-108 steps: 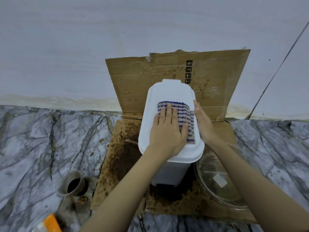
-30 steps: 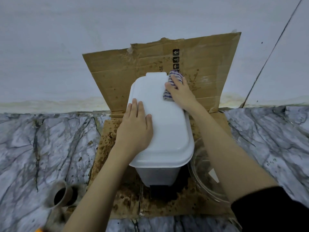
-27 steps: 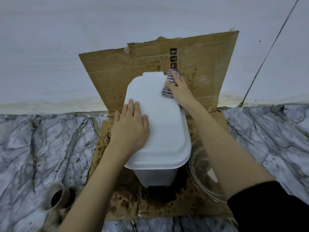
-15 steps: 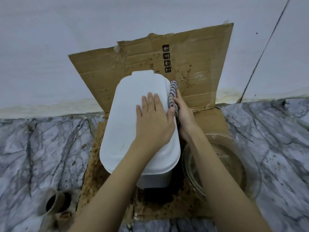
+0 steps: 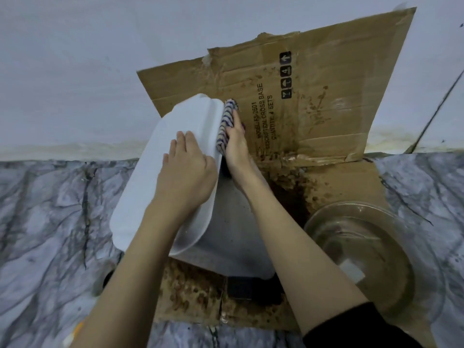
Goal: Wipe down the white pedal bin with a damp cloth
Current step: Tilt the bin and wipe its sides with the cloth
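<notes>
Bin: our white pedal bin [image 5: 238, 234] stands on stained cardboard [image 5: 313, 96], a glass bowl [image 5: 364, 247] to its right
Left: our left hand [image 5: 187, 172] lies flat on the lid [image 5: 150, 184], fingers together
Right: our right hand [image 5: 236, 144] presses the striped cloth [image 5: 224, 124] against the lid's right edge, fingers straight

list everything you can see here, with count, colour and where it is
white plastic pedal bin: 1, white, on the cardboard
black pedal: 1, black, at the bin's base
blue-and-white striped cloth: 1, against the right edge of the bin's lid
stained brown cardboard sheet: 1, brown, under the bin and up the wall
clear glass bowl: 1, clear, right of the bin
grey veined marble floor: 1, around the cardboard
left hand: 1, flat on the lid
right hand: 1, presses the cloth to the lid
</notes>
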`<state>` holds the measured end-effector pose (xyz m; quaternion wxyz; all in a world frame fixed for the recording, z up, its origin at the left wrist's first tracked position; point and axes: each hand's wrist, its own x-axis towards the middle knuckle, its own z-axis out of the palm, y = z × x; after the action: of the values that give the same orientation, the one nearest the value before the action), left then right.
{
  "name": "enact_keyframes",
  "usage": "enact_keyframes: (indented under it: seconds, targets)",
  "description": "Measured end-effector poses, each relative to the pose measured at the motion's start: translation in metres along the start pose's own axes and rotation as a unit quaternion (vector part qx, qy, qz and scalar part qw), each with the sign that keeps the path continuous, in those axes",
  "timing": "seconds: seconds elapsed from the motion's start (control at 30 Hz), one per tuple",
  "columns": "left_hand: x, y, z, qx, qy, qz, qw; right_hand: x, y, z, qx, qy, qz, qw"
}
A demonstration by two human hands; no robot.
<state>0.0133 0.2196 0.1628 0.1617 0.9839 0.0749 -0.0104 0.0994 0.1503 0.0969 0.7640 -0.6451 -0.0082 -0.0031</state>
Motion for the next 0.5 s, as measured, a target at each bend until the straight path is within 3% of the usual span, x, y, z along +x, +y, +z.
enact_keyframes:
  seconds: [0.23,0.5]
  targets:
    - [0.009,-0.038,-0.01,0.033,0.004,0.002,0.999,0.012,0.027,0.029,-0.164,-0.012,-0.024,0.986]
    - [0.015,-0.053,-0.014,0.039,0.001,-0.011,0.999,0.008,0.11,-0.027,-0.285,0.001,0.055,0.957]
